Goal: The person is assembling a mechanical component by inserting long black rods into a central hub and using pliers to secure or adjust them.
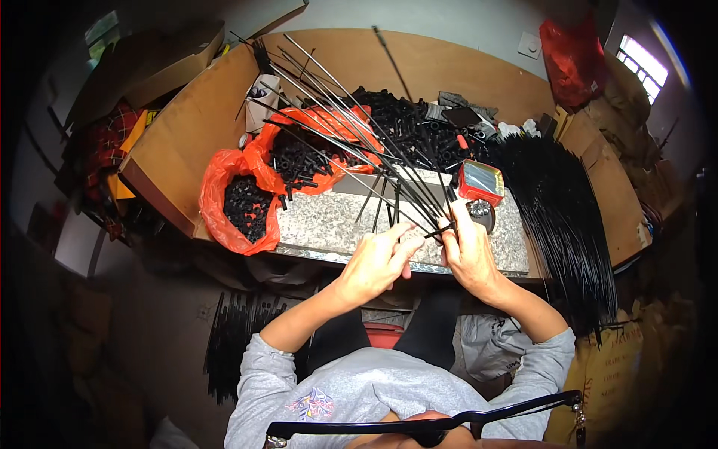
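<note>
My right hand (469,254) is closed around the lower ends of a loose bundle of thin black rods (407,179), which fan up and to the left over the bench. Beside it on the left, my left hand (376,263) has its outer fingers curled, with thumb and forefinger apart. Nothing shows between those two fingertips, though they are close to the rod ends. A short black end (434,234) sticks out from the right hand toward them. Both hands are over the front edge of the speckled stone slab (321,224).
Red plastic bags (217,187) of small black parts stand on the left. A heap of black parts (389,112) lies behind. A red-rimmed tin (481,182) sits near my right hand. Many long black rods (568,202) hang over the bench's right side. Wooden boards (179,127) wall the bench.
</note>
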The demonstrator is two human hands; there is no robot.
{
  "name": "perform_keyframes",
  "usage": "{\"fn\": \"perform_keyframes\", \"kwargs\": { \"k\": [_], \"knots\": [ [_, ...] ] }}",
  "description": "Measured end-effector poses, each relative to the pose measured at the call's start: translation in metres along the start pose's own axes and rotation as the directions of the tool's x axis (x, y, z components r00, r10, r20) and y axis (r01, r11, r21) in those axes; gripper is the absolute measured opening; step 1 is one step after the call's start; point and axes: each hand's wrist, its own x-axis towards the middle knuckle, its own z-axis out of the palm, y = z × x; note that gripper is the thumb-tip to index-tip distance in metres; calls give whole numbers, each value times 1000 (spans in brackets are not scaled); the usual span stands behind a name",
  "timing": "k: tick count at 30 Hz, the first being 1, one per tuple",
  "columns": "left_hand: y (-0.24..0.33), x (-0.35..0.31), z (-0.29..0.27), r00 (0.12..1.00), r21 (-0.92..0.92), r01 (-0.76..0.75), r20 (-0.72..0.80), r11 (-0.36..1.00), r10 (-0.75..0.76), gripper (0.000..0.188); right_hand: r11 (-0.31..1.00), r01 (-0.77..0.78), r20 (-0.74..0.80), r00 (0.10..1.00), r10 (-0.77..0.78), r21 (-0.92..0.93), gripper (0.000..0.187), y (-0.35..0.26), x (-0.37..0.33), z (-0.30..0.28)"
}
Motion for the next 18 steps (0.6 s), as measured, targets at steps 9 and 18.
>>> {"fn": "perform_keyframes", "kwargs": {
  "k": [9, 18],
  "knots": [
    [-29, 20, 8, 941, -15, -156, -305, 988, 144, 28, 963, -177, 65, 984, 168, 203, 6, -8, 2, 6],
    [-32, 43, 28, 957, -890, -263, -193, 373, 216, 26, 922, -250, 173, 963, 206, 296, 25, -26, 2, 7]
  ]
}}
